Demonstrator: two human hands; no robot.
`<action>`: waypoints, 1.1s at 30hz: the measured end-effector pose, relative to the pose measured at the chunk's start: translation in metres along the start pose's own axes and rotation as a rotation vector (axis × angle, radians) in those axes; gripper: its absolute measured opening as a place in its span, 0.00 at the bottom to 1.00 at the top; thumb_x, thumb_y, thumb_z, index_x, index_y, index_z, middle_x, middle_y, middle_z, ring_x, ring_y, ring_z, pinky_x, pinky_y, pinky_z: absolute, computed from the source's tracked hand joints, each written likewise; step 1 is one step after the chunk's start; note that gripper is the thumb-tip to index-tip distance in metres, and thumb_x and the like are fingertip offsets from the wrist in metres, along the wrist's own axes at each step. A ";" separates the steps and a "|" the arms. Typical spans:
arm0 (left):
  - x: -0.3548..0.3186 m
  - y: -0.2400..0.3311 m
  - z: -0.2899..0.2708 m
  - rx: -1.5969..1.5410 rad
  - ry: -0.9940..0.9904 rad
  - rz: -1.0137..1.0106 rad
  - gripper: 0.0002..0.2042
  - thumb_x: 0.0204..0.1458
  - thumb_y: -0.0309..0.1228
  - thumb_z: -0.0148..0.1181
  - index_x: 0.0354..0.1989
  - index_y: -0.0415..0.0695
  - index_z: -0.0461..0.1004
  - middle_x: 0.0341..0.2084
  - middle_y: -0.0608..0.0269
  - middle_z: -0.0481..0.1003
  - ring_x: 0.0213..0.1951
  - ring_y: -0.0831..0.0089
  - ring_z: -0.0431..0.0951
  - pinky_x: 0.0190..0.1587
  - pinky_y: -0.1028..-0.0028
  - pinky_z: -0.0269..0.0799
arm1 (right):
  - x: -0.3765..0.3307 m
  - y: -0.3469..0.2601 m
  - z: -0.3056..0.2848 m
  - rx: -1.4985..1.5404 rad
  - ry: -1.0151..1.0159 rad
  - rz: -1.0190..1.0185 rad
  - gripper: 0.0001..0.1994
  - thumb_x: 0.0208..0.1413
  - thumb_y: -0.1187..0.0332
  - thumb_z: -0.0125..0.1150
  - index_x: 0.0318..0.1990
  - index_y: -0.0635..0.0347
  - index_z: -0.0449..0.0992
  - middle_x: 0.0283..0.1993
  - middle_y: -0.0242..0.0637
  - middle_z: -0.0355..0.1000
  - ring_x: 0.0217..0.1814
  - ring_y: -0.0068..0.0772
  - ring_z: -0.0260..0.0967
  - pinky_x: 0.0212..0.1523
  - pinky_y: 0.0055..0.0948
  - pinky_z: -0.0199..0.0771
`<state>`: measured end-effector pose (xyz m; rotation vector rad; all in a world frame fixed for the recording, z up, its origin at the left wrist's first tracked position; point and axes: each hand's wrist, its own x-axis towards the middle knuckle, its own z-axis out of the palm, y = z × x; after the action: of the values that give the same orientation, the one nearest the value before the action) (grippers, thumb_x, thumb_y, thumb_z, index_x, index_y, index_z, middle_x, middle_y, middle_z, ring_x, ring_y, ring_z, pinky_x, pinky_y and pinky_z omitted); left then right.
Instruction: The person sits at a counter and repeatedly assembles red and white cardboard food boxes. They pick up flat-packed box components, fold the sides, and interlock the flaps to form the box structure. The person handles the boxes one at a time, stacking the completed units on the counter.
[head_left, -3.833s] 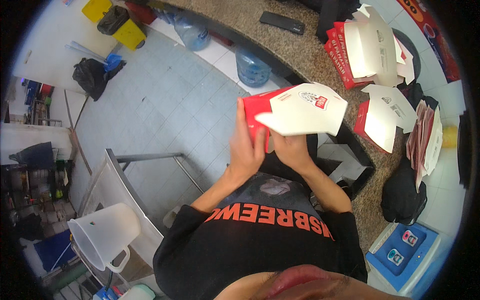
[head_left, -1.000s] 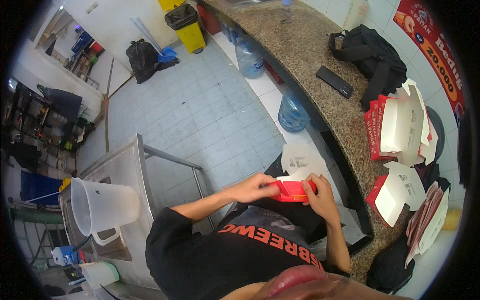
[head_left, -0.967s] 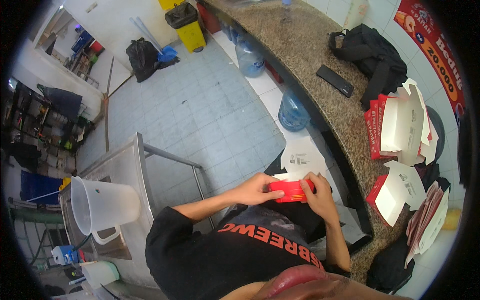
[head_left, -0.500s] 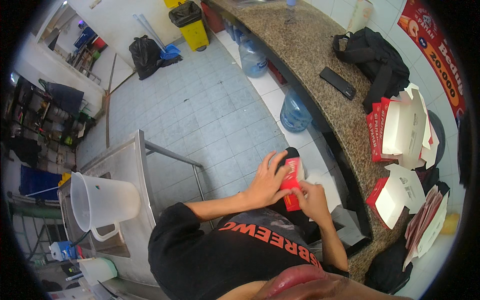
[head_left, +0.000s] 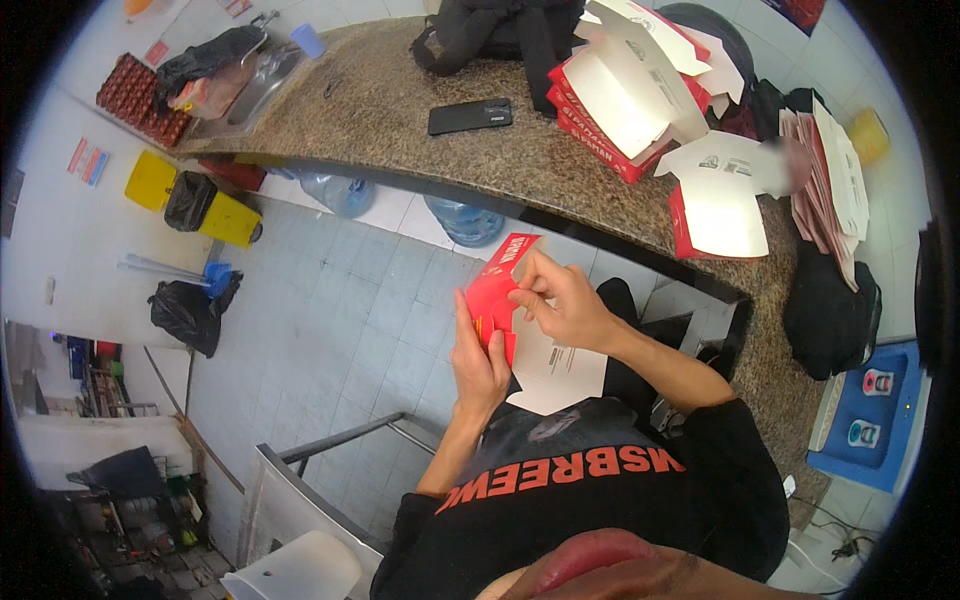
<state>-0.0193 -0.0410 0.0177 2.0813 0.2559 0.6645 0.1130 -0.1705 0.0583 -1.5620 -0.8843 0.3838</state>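
Red-and-white carton (head_left: 491, 298), partly folded, is held above the tiled floor (head_left: 300, 330), between the person's body and the granite counter (head_left: 370, 95), its white flap (head_left: 562, 372) spreading toward the person's shirt. The counter curves across the upper view and down the right side. On it sits a black backpack (head_left: 510, 35), and below its edge stand clear blue water bottles (head_left: 465, 222). Beside the backpack leans a stack of open cartons (head_left: 625, 95); to its right, a bundle of flat cartons (head_left: 825, 185) rests on edge, and one single open carton (head_left: 722, 220) lies nearer the counter's front. The left hand (head_left: 478, 362) is wrapped partway round the held carton, fingers along its outer side and thumb on the red panel. The right hand (head_left: 568, 305) is nearly closed, thumb and forefinger pinching the carton's edge. A black phone (head_left: 470, 117) lies near the backpack.
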 end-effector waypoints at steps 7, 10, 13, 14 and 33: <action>-0.004 -0.007 0.011 -0.058 -0.006 -0.031 0.35 0.62 0.26 0.52 0.73 0.27 0.41 0.54 0.27 0.71 0.48 0.39 0.79 0.47 0.57 0.76 | -0.028 0.028 0.032 0.292 0.083 0.135 0.08 0.62 0.73 0.63 0.36 0.65 0.68 0.30 0.33 0.76 0.35 0.18 0.75 0.34 0.23 0.74; -0.005 -0.008 0.008 -0.073 0.044 0.023 0.37 0.64 0.37 0.53 0.74 0.32 0.42 0.61 0.30 0.66 0.56 0.43 0.75 0.54 0.57 0.73 | -0.013 0.010 0.021 0.523 -0.004 0.207 0.07 0.62 0.75 0.62 0.36 0.65 0.69 0.31 0.32 0.76 0.38 0.15 0.74 0.37 0.23 0.74; -0.002 -0.011 -0.003 -0.512 0.162 -0.133 0.42 0.63 0.56 0.51 0.76 0.41 0.45 0.68 0.39 0.60 0.66 0.50 0.67 0.61 0.55 0.69 | -0.005 0.001 0.014 0.359 -0.091 0.046 0.04 0.61 0.74 0.62 0.38 0.63 0.73 0.33 0.33 0.77 0.37 0.23 0.76 0.37 0.31 0.73; 0.000 -0.013 -0.013 -0.726 0.211 -0.238 0.44 0.62 0.62 0.49 0.76 0.44 0.45 0.70 0.42 0.58 0.68 0.52 0.64 0.63 0.54 0.67 | -0.002 -0.013 0.006 0.189 -0.222 -0.019 0.03 0.59 0.76 0.62 0.39 0.62 0.74 0.34 0.34 0.78 0.39 0.27 0.77 0.41 0.31 0.74; -0.081 -0.037 -0.054 -0.712 -0.119 -0.423 0.33 0.71 0.46 0.44 0.78 0.52 0.37 0.70 0.55 0.54 0.70 0.65 0.54 0.70 0.62 0.54 | -0.039 0.073 -0.004 0.375 -0.161 0.478 0.24 0.72 0.61 0.47 0.69 0.63 0.58 0.71 0.46 0.58 0.73 0.39 0.56 0.71 0.40 0.57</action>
<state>-0.1136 -0.0155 -0.0174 1.3198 0.3233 0.3040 0.1135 -0.1996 -0.0196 -1.3895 -0.5088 0.9725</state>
